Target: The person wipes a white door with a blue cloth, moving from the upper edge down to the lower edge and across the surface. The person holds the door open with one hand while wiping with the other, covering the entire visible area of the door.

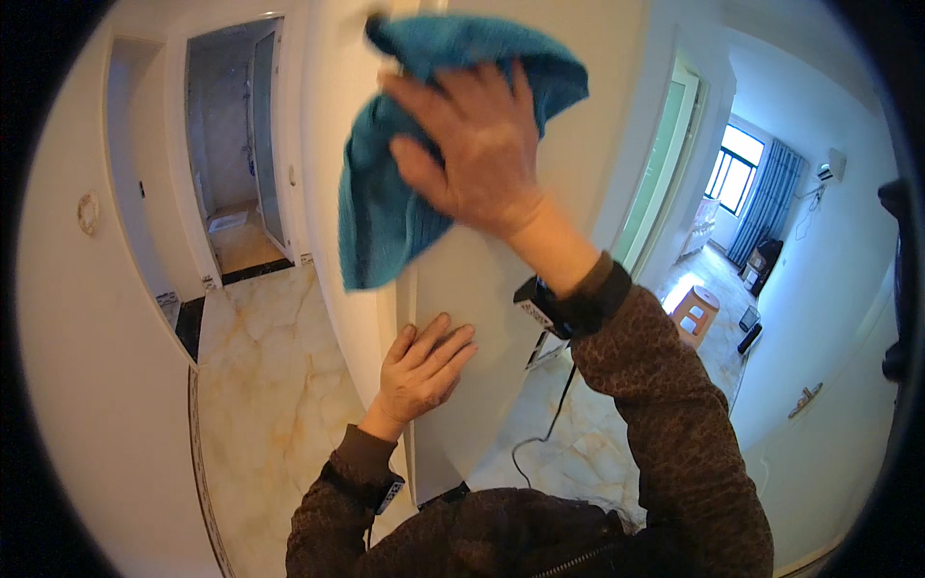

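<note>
My right hand [473,148] is raised in front of me, fingers spread over a teal-blue cloth [383,224]. It holds the cloth against the upper part of a pale upright panel [462,289]. Whether this panel is a door or a stretch of wall, I cannot tell. The cloth hangs past the hand on the left and juts out above it; its upper left corner looks dark and blurred. Lower down, my left hand [426,368] rests on the panel near its vertical edge, fingers slightly apart, with nothing in it.
Marbled floor tiles [267,383] run left towards a doorway [231,144]. Behind my right arm, a black cable [553,426] trails over the floor. A plastic stool [695,314] stands in the room to the right, with a blue curtain [769,195] by the window. Wrist-worn devices sit on both sleeves.
</note>
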A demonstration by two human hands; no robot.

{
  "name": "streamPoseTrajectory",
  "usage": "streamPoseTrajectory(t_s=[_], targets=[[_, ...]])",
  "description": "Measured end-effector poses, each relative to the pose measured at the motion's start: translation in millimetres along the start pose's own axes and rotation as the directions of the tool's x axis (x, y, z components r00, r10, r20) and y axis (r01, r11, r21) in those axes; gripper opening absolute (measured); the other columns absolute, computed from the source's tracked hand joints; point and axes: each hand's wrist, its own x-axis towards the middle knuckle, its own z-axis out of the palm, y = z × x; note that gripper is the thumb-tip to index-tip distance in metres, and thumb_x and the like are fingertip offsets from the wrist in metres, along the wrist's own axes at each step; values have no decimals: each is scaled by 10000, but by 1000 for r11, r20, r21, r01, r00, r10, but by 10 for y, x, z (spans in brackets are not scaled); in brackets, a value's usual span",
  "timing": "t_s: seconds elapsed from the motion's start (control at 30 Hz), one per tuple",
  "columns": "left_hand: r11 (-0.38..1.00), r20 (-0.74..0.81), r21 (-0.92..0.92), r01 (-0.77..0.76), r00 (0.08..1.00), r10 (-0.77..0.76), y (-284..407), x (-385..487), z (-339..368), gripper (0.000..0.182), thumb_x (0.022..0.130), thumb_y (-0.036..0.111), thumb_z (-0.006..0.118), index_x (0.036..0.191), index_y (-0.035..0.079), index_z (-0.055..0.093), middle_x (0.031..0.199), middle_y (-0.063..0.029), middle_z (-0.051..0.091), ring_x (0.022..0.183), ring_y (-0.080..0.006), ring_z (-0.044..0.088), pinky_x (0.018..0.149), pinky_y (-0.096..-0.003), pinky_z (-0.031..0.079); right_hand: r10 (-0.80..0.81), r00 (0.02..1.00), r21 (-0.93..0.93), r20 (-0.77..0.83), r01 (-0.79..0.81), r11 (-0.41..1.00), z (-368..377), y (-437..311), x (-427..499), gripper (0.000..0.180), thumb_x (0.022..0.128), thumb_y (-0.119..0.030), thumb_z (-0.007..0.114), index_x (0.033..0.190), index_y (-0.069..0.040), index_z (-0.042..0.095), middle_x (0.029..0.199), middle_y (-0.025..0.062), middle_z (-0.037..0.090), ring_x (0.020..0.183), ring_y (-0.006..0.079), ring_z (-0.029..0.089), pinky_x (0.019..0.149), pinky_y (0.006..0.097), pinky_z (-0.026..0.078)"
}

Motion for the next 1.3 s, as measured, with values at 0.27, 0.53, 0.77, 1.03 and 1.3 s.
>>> streamPoseTrajectory(t_s=[0.27,0.53,0.77,1.03,1.3], targets=[[889,144,-456,-44,982,123,162,-147,-435,332,757,44,639,1083,101,662,1116,-93,667,1069,-261,632,875,-405,519,-213,941,199,263,163,966,-307,-718,-1078,357,749,-369,671,1063,-199,686,1101,7,632,1108,250,550,1052,566,305],[895,198,-443,48,979,45,305,-281,-722,282,741,30,651,1016,83,674,1062,-59,669,1111,-278,616,833,-372,547,-132,991,-1,4,132,991,-144,147,434,324,774,-283,604,1020,-83,670,1077,112,626,1112,278,548,1035,491,352],[893,147,-449,35,988,36,476,-169,-856,249,756,24,640,995,77,681,1045,-59,679,1100,-285,624,831,-365,545,-151,972,-48,183,162,986,-41,-409,-78,191,734,-222,636,866,-84,643,909,60,613,1010,223,586,1063,467,333],[952,12,-279,125,992,-127,452,-72,-1299,251,769,0,635,1005,57,700,1048,-96,694,1054,-339,642,845,-379,543,-430,742,416,514,223,882,-93,-1750,-1621,209,729,-220,556,740,-36,653,790,106,581,898,278,557,1150,480,263],[934,-46,-198,298,949,-312,346,-171,-1392,395,730,-149,543,1050,41,672,1049,-135,697,1098,-370,616,924,-413,500,-220,956,297,193,157,942,235,-828,-594,114,741,-105,561,802,-10,578,794,161,567,843,341,578,1064,464,371]])
